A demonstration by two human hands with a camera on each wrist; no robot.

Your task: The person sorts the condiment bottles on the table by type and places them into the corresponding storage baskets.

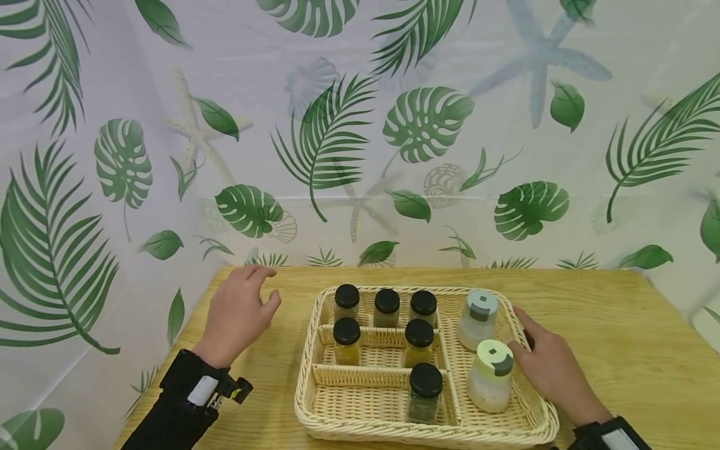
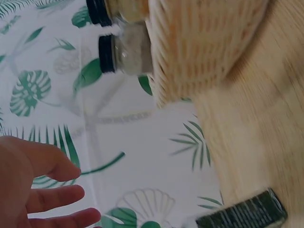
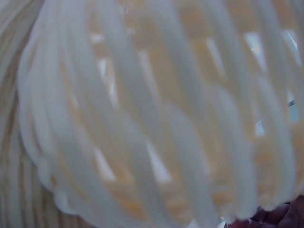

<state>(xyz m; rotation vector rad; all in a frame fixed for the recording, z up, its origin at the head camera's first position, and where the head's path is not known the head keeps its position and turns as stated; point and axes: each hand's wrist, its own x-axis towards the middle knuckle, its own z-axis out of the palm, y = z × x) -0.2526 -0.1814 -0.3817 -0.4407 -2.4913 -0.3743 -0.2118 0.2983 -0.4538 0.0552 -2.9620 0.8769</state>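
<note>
A woven basket [image 1: 305, 381] with dividers stands on the wooden table. My right hand [image 1: 554, 369] grips its right side, thumb at the rim and fingers on the outer wall. Inside, several black-lidded spice jars [image 1: 425, 394] occupy the left compartments. Two shaker bottles, one with a grey-blue lid [image 1: 482, 306] and one with a yellow-green lid [image 1: 495, 359], stand in the right compartment. Left of the basket, my left hand [image 1: 236, 315] hovers with relaxed fingers, holding nothing. Woven strands [image 3: 180, 142] fill the right wrist view.
A dark green box [image 2: 242, 211] lies on the table in the left wrist view, hidden in the head view. A leaf-printed cloth [image 1: 360, 137] hangs behind the table [image 1: 619, 337] and along its left side.
</note>
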